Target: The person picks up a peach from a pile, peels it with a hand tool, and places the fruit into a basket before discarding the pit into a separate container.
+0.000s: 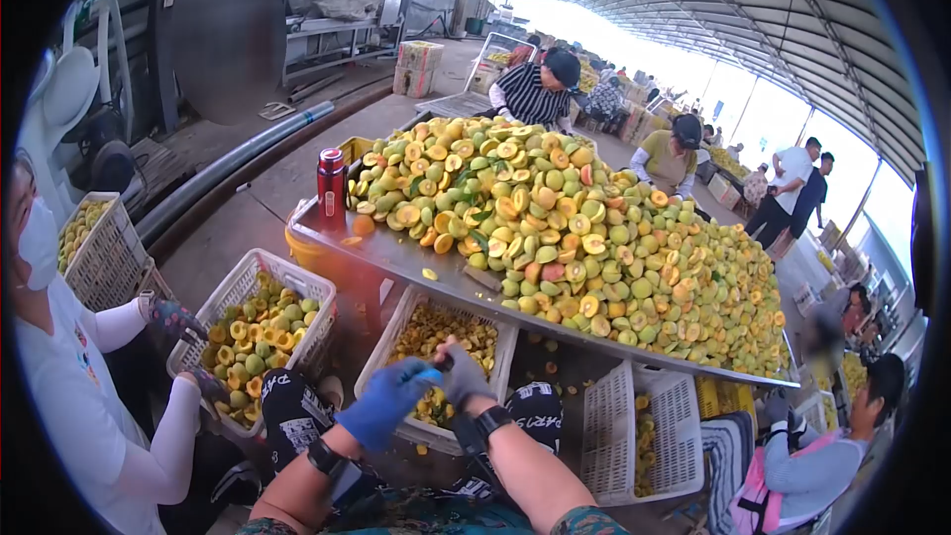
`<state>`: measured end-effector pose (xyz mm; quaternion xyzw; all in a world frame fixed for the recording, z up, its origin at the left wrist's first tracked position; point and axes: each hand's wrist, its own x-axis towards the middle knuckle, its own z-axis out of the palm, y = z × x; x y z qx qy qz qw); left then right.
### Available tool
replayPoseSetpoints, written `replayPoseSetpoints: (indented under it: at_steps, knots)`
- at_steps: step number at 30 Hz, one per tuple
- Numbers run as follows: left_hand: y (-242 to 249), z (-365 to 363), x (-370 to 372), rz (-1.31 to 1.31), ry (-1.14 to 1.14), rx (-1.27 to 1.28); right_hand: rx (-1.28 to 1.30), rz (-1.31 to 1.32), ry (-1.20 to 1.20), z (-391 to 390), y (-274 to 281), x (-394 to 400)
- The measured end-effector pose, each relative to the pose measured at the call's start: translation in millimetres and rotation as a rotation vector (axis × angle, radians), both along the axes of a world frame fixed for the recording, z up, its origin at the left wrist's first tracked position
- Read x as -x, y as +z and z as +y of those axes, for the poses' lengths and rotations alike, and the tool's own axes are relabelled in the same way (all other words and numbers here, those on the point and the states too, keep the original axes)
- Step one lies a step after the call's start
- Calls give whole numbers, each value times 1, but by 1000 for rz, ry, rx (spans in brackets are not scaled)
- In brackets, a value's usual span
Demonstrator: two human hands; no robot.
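My left hand (pixel 389 400), in a blue glove, is closed and sits close to my right hand (pixel 464 376), which wears a grey glove with bare fingertips. Both have their fingers curled in, over a white plastic crate (pixel 503 355) of cut fruit pieces (pixel 446 335). A small light-blue bit (pixel 430 376) shows between the hands; I cannot tell what it is. Just beyond the crate, a large heap of halved and whole yellow-green fruit (pixel 565 218) covers the metal table (pixel 396 266).
A red thermos (pixel 332 183) stands at the table's left corner, above a yellow bucket (pixel 309 256). A crate of halved fruit (pixel 256 267) is at left, beside a masked person (pixel 79 376). Another crate (pixel 684 426) stands at right, near a seated person (pixel 817 466). More people work behind the table.
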<state>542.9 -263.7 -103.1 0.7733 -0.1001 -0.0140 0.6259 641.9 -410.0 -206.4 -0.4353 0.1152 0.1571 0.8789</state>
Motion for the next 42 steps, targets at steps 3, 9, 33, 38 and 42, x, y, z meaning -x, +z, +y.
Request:
replayPoseSetpoints:
  at_steps: [3, 9, 33, 38, 42]
  knots:
    - [-5, 17, -5, 263, 65, -57, -443, 100, -78, 10, 41, -4]
    - [-45, 22, -1, 251, -152, 256, -790, -4, 23, 53, 99, 1]
    - [-30, 62, -22, 170, -224, -243, -74, -79, 123, 41, 77, 9]
    - [-45, 52, -27, 349, -293, -172, 11, -73, 152, 41, 72, 1]
    - [-53, 36, -38, 303, -467, -341, 132, -136, 152, 42, 74, -6]
